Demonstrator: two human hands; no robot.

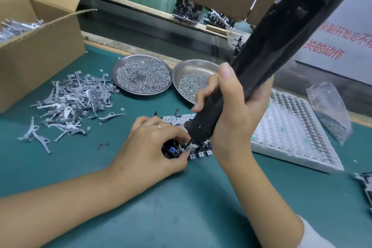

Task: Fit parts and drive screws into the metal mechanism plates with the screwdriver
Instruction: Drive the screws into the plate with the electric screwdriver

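1. Right hand (231, 110) wrapped around the lower barrel of a black electric screwdriver (267, 54), thumb up along the shaft; tool tilted, upper end cut off by the top right edge of the frame.
2. Bit tip down on the metal mechanism plate (198, 150) lying on the green table (181, 207), near the middle; exact screw under the tip too small to make out.
3. Left hand (155, 147) curled on the plate's left end, fingers pinching a small black part with a blue piece; ring on one finger. Most of the plate hidden beneath both hands.
4. Loose pile of grey metal levers (70, 104) spread on the table to the left, well apart from the plate.
5. Cardboard box (40, 54) at far left, more levers inside, partly cut off.
6. Two round steel dishes behind the plate: left dish (142, 75) full of tiny screws, right dish (193, 70) with longer screws, partly hidden by the right hand.
7. White tray (298, 133) of small parts to the right, clear plastic bag (330, 110) beside it.
8. Another mechanism cut off at the right edge (364, 189).
9. Red lettering on a sign at top right, partly cropped.
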